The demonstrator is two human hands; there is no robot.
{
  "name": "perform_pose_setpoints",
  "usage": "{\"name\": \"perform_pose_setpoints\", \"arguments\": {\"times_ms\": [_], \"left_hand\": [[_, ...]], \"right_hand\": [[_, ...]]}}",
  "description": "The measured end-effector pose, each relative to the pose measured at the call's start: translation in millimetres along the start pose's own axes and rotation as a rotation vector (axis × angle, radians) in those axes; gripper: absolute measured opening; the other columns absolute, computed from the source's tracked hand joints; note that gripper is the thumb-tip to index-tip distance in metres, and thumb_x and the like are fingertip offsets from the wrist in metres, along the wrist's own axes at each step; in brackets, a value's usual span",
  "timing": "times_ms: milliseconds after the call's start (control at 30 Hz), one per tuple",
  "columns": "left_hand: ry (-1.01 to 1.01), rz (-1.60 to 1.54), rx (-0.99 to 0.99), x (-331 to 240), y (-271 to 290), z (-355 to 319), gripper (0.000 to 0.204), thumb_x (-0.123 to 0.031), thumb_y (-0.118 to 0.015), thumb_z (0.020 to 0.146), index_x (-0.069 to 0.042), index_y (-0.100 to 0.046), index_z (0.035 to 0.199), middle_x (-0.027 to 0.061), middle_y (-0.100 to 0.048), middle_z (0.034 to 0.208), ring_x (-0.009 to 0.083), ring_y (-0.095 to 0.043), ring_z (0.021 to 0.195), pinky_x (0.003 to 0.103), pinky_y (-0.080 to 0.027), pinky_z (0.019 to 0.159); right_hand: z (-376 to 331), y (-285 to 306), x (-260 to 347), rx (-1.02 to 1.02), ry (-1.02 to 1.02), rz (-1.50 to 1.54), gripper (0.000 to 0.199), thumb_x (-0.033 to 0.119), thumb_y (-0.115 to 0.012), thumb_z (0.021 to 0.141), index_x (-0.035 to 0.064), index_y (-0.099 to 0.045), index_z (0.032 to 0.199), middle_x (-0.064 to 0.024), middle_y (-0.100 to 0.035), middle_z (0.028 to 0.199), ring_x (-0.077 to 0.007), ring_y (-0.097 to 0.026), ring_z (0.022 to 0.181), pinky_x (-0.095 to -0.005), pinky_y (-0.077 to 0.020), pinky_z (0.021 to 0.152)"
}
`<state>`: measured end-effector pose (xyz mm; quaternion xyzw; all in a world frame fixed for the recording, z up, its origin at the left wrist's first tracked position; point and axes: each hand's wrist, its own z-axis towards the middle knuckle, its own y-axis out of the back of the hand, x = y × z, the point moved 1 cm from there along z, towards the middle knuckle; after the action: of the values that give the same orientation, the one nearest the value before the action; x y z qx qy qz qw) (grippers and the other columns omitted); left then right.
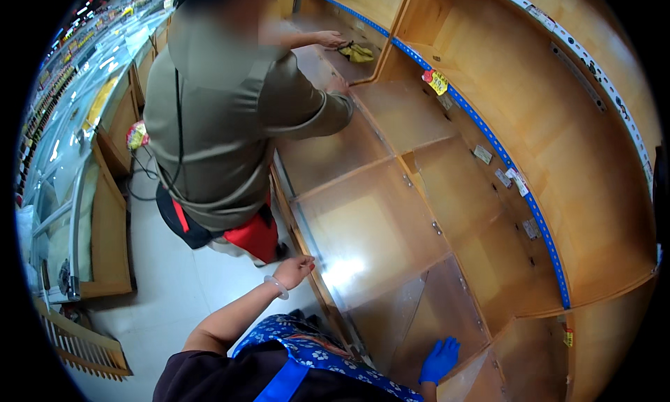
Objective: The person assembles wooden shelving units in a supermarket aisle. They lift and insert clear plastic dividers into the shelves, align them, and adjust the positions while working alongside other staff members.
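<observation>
Bare, with a pale bangle [276, 286] at the wrist, my left hand [294, 270] is by the case's front wooden rail [299, 227]. Its fingers are curled together, and I cannot make out whether anything is in them. My right hand [441, 361] wears a blue glove and is open, fingers stretched out, over a clear panel [453, 311] at the near end of the case. Whether it presses on the panel is not plain. Between the hands, a crack or panel edge [412, 311] runs slantwise. A larger clear lid [370, 224] shines with reflected light.
A co-worker [230, 109] leans over the case's far end, one hand near a yellow-and-black cloth or glove [356, 52]. Wooden shelves [544, 130] with a blue perforated strip [502, 151] rise at right. Glass-fronted cabinets [77, 220] line the aisle's left; pale floor [167, 262] lies between.
</observation>
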<state>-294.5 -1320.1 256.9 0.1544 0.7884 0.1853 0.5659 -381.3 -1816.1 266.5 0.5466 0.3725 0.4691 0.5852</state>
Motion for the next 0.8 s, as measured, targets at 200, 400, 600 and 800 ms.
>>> {"name": "perform_pose_setpoints", "arguments": {"times_ms": [200, 400, 600, 800], "left_hand": [[-0.108, 0.266, -0.080, -13, 33, 39, 0.036, -0.029, -0.056, 0.089, -0.006, -0.063, 0.117, 0.0161, -0.065, 0.111, 0.0312, -0.064, 0.098, 0.038, -0.049, 0.086], [-0.203, 0.222, -0.224, -40, 47, 127, 0.047, -0.029, -0.058, 0.087, 0.001, -0.056, 0.123, 0.0209, -0.056, 0.125, 0.0363, -0.053, 0.114, 0.039, -0.042, 0.099], [-0.286, 0.156, -0.225, -52, 63, 188, 0.049, -0.026, -0.061, 0.086, 0.002, -0.054, 0.124, 0.0225, -0.057, 0.123, 0.0366, -0.054, 0.113, 0.039, -0.042, 0.099], [-0.228, 0.187, -0.352, -16, 129, 204, 0.046, -0.024, -0.061, 0.085, 0.002, -0.054, 0.123, 0.0227, -0.057, 0.122, 0.0376, -0.054, 0.112, 0.040, -0.043, 0.097]], "right_hand": [[57, -6, 77, -0.074, 0.255, 0.353, 0.037, 0.019, -0.057, 0.091, 0.0006, -0.057, 0.124, -0.0195, -0.046, 0.139, -0.0372, -0.035, 0.133, -0.0471, -0.0300, 0.107], [147, 33, 154, -0.147, 0.517, 0.197, 0.042, 0.014, -0.064, 0.084, 0.0051, -0.058, 0.125, -0.0156, -0.045, 0.141, -0.0364, -0.034, 0.134, -0.0464, -0.0292, 0.108], [222, 66, 234, -0.130, 0.558, 0.138, 0.051, 0.013, -0.068, 0.081, 0.0073, -0.055, 0.130, -0.0142, -0.043, 0.142, -0.0363, -0.034, 0.134, -0.0464, -0.0292, 0.108], [285, 93, 310, -0.099, 0.727, 0.058, 0.062, 0.014, -0.069, 0.080, 0.0083, -0.047, 0.137, -0.0156, -0.040, 0.144, -0.0370, -0.036, 0.132, -0.0463, -0.0304, 0.107]]}}
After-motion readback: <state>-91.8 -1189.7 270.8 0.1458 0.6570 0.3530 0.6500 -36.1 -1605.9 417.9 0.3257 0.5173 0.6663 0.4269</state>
